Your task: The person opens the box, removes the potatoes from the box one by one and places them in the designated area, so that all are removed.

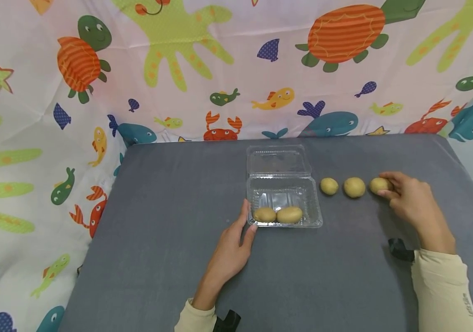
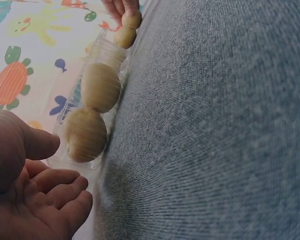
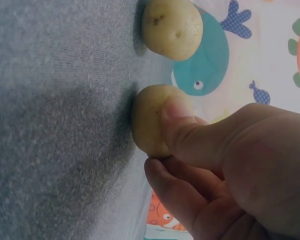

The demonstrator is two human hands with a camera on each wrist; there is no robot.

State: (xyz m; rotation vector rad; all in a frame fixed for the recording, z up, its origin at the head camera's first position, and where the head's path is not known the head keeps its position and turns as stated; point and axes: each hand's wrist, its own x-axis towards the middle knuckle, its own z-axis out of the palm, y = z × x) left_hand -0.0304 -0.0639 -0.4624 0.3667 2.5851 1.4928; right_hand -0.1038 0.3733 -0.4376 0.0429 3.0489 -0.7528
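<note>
A clear plastic clamshell box (image 1: 284, 200) lies with its lid folded back on the grey table. Two potatoes, one left (image 1: 264, 215) and one right (image 1: 289, 215), sit side by side along its front wall. My left hand (image 1: 231, 246) is at the box's front left corner, fingers extended along the side and thumb near the front edge. To the right of the box, my right hand (image 1: 411, 203) pinches a potato (image 3: 152, 120) between thumb and fingers, low over the cloth. Two more potatoes, one nearer the box (image 1: 329, 186) and one in the middle (image 1: 354, 187), lie in line with it.
Grey cloth (image 1: 170, 221) covers the table. Behind it and at the sides hangs a white curtain (image 1: 245, 69) printed with sea animals. The upturned lid (image 1: 278, 160) reaches toward the table's back edge. A dark wrist-worn device (image 1: 400, 250) sits at the right wrist.
</note>
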